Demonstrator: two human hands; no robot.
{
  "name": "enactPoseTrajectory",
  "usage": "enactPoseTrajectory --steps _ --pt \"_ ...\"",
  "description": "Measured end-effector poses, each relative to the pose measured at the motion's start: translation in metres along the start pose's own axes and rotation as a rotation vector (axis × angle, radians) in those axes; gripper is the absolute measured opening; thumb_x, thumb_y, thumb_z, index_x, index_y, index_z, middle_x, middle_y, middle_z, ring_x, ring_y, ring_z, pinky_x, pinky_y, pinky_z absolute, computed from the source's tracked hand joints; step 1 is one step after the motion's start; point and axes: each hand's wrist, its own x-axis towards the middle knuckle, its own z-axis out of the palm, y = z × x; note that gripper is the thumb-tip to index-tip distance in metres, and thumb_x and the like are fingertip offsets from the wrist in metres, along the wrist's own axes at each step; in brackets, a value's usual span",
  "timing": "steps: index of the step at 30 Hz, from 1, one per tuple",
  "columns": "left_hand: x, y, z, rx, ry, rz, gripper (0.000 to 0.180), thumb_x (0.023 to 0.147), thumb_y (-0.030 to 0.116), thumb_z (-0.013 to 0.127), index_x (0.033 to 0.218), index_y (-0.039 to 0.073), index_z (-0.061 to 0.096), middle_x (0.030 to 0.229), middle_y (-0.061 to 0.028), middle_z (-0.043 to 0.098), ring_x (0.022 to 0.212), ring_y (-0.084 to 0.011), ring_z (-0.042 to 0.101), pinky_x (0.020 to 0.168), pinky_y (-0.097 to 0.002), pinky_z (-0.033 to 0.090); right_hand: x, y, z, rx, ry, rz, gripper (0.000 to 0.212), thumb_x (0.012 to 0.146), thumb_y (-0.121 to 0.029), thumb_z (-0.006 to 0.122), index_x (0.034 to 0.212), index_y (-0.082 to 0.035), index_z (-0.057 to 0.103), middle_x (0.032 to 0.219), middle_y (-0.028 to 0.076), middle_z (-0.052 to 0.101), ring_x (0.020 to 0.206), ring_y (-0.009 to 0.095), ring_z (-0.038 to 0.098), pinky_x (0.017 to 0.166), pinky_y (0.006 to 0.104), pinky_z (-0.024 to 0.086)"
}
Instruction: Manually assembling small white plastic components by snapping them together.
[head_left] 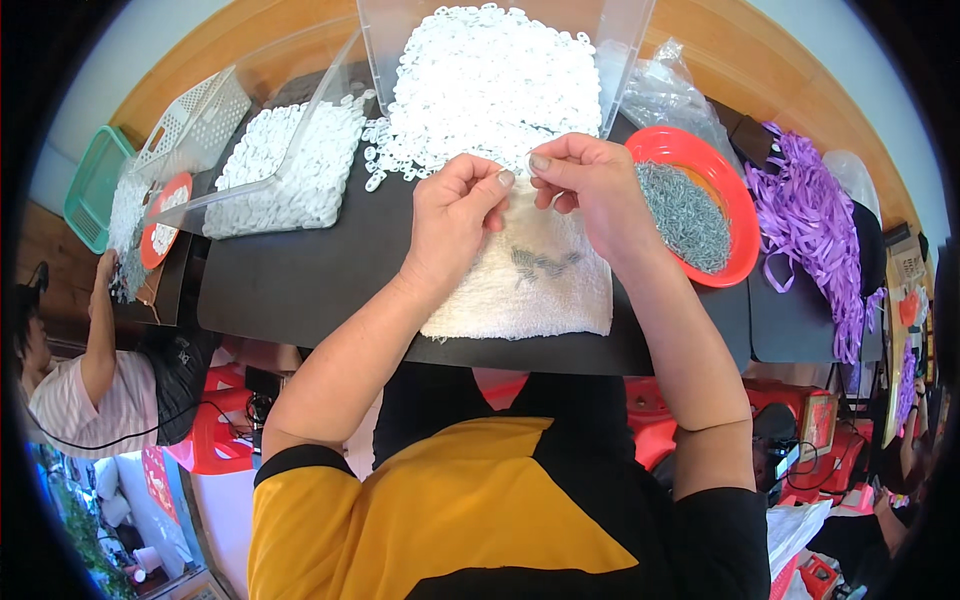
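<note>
My left hand (452,212) and my right hand (598,188) are raised close together over a white towel (520,312), at the near edge of a heap of small white plastic pieces (490,85). Each thumb is pressed against its index finger in a pinch. Whatever sits between the fingertips is too small to make out. Under the hands, a little group of thin grey metal parts (545,263) lies on the towel. Beside my right forearm stands a red bowl (738,245), filled with many similar grey metal parts (685,218).
The white heap spills from a clear bin (628,75). Left of it, another clear bin (285,155) lies by more white pieces. Purple ribbons (808,220) hang over the table's right side. Far left, a co-worker (95,390) reaches toward a green basket (85,205) and small parts.
</note>
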Motion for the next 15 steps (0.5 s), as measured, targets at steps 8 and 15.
enactPoseTrajectory --steps 8,15 --pt "-0.0010 -0.0026 -0.0004 0.027 -0.005 0.038 0.013 0.093 0.017 0.062 0.093 0.003 0.063 0.072 -0.0003 0.060 0.058 -0.0059 0.054 0.047 -0.0190 0.037 -0.0024 -0.0023 0.0018 0.030 -0.032 0.003 0.013 0.087 -0.014 0.067 0.091 -0.002 0.068 0.077 0.004 0.066 0.064 0.011 0.060 0.059 0.0231 0.042" --pt "-0.0020 -0.0033 0.0002 0.035 -0.033 0.050 0.014 0.094 0.017 0.061 0.092 0.003 0.063 0.072 -0.0005 0.060 0.058 -0.0062 0.054 0.047 -0.0193 0.037 -0.0022 0.0009 0.0048 0.020 -0.094 -0.004 0.012 0.087 -0.013 0.066 0.091 -0.002 0.067 0.076 0.004 0.066 0.064 0.010 0.060 0.058 0.0219 0.043"
